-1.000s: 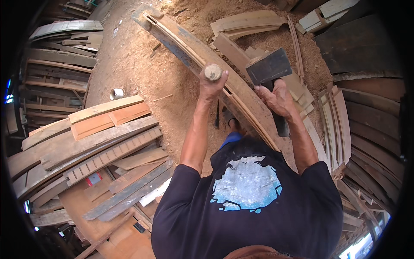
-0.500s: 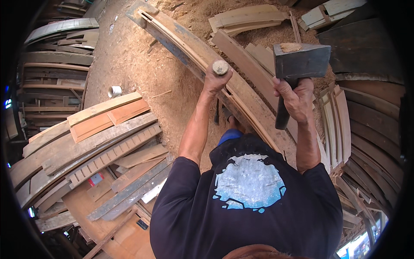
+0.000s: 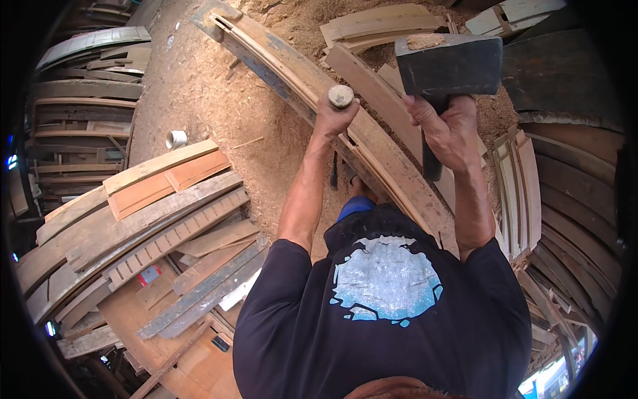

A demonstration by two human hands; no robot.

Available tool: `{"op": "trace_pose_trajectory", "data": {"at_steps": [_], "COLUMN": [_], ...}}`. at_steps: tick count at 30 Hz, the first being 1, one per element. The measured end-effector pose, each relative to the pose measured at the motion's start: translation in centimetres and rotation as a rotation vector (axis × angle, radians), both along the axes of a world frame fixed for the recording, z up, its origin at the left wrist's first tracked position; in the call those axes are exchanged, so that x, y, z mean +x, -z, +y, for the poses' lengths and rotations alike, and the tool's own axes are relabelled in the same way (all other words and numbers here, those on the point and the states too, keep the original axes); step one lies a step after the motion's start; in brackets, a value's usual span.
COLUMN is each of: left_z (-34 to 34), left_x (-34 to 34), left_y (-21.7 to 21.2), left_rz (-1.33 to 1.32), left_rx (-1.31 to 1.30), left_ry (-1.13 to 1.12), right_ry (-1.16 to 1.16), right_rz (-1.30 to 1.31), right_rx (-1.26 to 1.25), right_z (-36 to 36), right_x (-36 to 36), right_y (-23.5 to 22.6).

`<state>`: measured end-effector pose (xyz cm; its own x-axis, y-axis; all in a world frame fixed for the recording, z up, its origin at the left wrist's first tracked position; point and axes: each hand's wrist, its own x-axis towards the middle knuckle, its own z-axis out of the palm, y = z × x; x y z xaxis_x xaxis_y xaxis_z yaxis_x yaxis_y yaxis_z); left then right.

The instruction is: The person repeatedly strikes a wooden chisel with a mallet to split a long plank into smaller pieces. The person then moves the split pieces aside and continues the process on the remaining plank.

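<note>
Chisel point(image 3: 341, 97) upright, tip on long curved plank point(image 3: 372, 143) running across sawdust floor point(image 3: 219, 100) | left hand point(image 3: 334, 120) fisted around chisel handle | right hand point(image 3: 446, 130) clenched on hammer point(image 3: 448, 65), head raised above plank | stacked boards point(image 3: 153, 199) well left, white roll point(image 3: 176, 139) near them
</note>
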<state>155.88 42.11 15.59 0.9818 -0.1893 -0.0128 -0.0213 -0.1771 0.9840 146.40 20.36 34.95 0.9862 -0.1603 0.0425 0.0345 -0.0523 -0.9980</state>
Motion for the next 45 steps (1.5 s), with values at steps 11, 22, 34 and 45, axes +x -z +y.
{"op": "trace_pose_trajectory", "data": {"at_steps": [11,22,34,45], "left_z": [0.1,0.8,0.8,-0.3], "left_x": [-2.0,-1.1,-0.5,-2.9], "left_y": [-1.3,0.6,-0.2,0.1], "left_rz": [-0.148,-0.102,-0.051,-0.282], "left_rx": [0.000,-0.027,-0.008,0.107], "left_ry": [0.036,0.027,0.007,0.141], "right_ry": [-0.063,-0.010,-0.042,-0.390], "right_rz": [-0.108,-0.138,-0.116,0.273], "right_rx": [-0.026,0.034,-0.043,-0.911], "right_z": [1.3,1.7,1.7,2.9], "right_x": [0.8,1.0,1.3,2.5], "right_y": [-1.1,-1.1,-0.9,6.8]}}
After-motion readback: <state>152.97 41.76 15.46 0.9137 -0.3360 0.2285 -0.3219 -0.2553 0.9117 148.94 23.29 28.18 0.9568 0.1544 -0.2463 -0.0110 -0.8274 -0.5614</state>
